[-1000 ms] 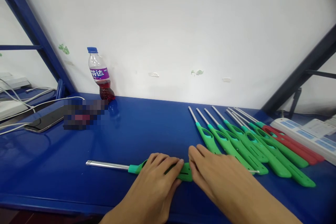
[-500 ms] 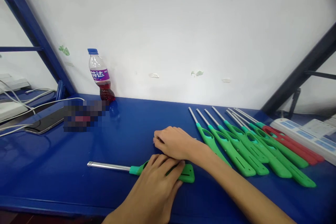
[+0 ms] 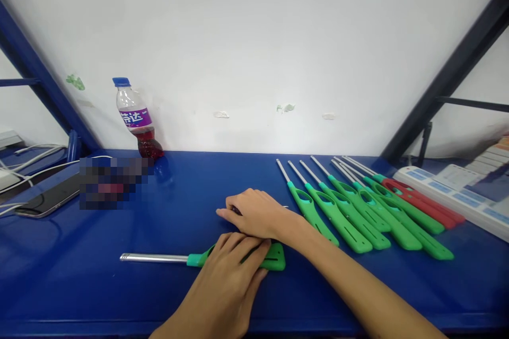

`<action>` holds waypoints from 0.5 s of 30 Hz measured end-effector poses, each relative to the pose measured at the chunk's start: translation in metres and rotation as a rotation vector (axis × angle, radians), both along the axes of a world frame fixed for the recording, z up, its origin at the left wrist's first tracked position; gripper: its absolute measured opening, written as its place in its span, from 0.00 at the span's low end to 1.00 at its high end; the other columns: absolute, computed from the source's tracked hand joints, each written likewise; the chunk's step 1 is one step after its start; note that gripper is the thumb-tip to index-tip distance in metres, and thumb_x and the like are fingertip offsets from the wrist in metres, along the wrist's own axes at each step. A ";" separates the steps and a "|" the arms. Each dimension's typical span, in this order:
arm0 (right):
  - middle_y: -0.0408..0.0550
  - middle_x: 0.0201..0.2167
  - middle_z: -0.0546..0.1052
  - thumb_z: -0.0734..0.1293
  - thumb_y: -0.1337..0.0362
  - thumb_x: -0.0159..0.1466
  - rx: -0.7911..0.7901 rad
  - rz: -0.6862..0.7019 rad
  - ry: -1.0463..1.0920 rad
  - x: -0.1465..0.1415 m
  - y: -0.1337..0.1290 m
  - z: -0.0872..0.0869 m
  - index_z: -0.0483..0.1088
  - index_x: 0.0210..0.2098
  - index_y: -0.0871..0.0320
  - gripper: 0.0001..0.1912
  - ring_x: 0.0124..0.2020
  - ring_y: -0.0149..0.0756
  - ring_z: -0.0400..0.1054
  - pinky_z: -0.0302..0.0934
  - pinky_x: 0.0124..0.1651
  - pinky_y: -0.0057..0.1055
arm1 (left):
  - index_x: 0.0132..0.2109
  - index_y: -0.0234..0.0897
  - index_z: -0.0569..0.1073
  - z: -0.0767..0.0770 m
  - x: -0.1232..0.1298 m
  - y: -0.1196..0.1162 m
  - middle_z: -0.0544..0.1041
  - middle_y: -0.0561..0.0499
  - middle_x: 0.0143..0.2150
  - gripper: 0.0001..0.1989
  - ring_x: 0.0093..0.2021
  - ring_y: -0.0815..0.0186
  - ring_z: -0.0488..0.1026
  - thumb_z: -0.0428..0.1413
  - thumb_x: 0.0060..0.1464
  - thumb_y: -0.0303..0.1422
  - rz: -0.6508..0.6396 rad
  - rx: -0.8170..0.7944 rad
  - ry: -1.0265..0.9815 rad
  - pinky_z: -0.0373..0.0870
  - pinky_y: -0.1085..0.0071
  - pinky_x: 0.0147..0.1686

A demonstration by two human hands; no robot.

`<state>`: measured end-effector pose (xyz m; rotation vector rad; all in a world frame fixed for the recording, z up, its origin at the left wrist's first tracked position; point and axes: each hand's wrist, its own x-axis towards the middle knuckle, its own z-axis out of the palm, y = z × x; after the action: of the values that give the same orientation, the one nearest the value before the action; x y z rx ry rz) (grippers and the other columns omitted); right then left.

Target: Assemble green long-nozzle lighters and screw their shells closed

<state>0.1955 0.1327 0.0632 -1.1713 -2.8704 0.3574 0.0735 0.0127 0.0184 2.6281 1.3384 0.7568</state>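
Observation:
A green long-necked lighter (image 3: 275, 257) lies crosswise near the table's front edge, its silver tube pointing left. My left hand (image 3: 234, 265) is wrapped over its handle. Just beyond it, my right hand (image 3: 256, 214) rests low over the table with curled fingers around something dark and small, mostly hidden; a thin metal tip pokes out by the wrist. To the right, several green lighters (image 3: 342, 225) lie side by side, tubes toward the wall, with red ones (image 3: 425, 202) at their right end.
On the blue table (image 3: 191, 185) a bottle of red drink (image 3: 137, 119) stands at the back left, near a phone (image 3: 50, 193), white cables and a blurred patch. A white power strip (image 3: 453, 196) lies right. Blue metal frames flank the white wall.
The camera view has shifted, so the bottle and lighters sit further left in the picture. My right thumb or finger sticks out more to the left; my left hand keeps its place on the lighter.

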 end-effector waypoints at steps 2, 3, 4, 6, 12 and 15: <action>0.50 0.50 0.80 0.69 0.54 0.74 0.032 -0.028 0.025 0.004 0.002 0.000 0.75 0.54 0.59 0.16 0.48 0.41 0.77 0.74 0.52 0.45 | 0.65 0.36 0.72 0.000 0.000 0.000 0.81 0.43 0.58 0.21 0.55 0.50 0.77 0.54 0.68 0.22 0.002 0.013 0.010 0.78 0.48 0.54; 0.51 0.51 0.79 0.69 0.54 0.74 0.057 -0.054 0.035 0.006 0.003 0.000 0.74 0.54 0.59 0.16 0.49 0.42 0.77 0.74 0.53 0.46 | 0.65 0.35 0.72 0.000 0.000 0.001 0.81 0.42 0.58 0.21 0.54 0.50 0.78 0.54 0.68 0.22 -0.001 0.017 0.014 0.79 0.48 0.53; 0.51 0.52 0.79 0.70 0.55 0.74 0.085 -0.089 0.040 0.009 0.005 0.000 0.74 0.55 0.59 0.17 0.50 0.42 0.77 0.74 0.53 0.47 | 0.65 0.35 0.73 0.000 0.000 0.001 0.81 0.42 0.57 0.21 0.53 0.50 0.78 0.54 0.68 0.22 -0.005 0.019 0.016 0.79 0.48 0.53; 0.52 0.55 0.78 0.70 0.55 0.74 0.142 -0.170 0.041 0.014 0.010 0.000 0.73 0.58 0.58 0.18 0.50 0.43 0.77 0.74 0.53 0.47 | 0.65 0.34 0.72 0.000 0.000 0.002 0.81 0.42 0.57 0.21 0.53 0.50 0.78 0.54 0.67 0.21 -0.015 0.023 0.013 0.80 0.48 0.52; 0.53 0.57 0.76 0.70 0.56 0.73 0.257 -0.269 0.006 0.025 0.024 -0.005 0.71 0.60 0.58 0.19 0.51 0.44 0.76 0.75 0.52 0.46 | 0.65 0.35 0.72 0.000 0.000 0.000 0.81 0.42 0.58 0.21 0.54 0.50 0.77 0.55 0.67 0.21 -0.014 0.020 -0.010 0.79 0.47 0.53; 0.53 0.58 0.76 0.70 0.56 0.73 0.287 -0.247 0.007 0.025 0.028 -0.009 0.72 0.60 0.58 0.19 0.53 0.45 0.76 0.74 0.54 0.48 | 0.65 0.36 0.71 -0.001 -0.001 0.000 0.80 0.42 0.57 0.22 0.54 0.51 0.77 0.55 0.67 0.21 -0.013 0.010 -0.017 0.79 0.48 0.53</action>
<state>0.2204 0.1607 0.0541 -1.4337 -2.6116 -0.0559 0.0726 0.0126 0.0177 2.6291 1.3149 0.7845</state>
